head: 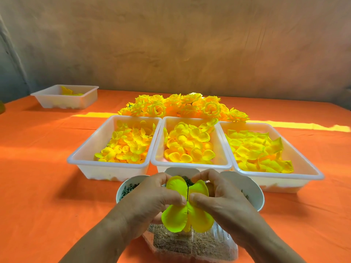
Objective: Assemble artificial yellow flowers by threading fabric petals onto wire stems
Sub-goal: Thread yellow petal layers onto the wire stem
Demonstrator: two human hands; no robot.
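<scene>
A yellow four-lobed fabric petal piece (187, 217) sits on a thin dark wire stem (187, 194), held low in the middle of the view. My left hand (150, 200) pinches the petal piece from the left, thumb at its centre. My right hand (218, 194) pinches it from the right, thumb beside the wire. Three white trays of loose yellow petals stand beyond: left tray (89, 147), middle tray (190, 165), right tray (305, 164). Finished yellow flowers (182, 107) lie piled behind them.
White bowls (254, 188) with small dark green parts (129, 188) stand just behind my hands. A clear plastic box of brown granules (182, 243) lies under my hands. Another white tray (64, 95) sits far left on the orange cloth (47, 186). A wall rises behind.
</scene>
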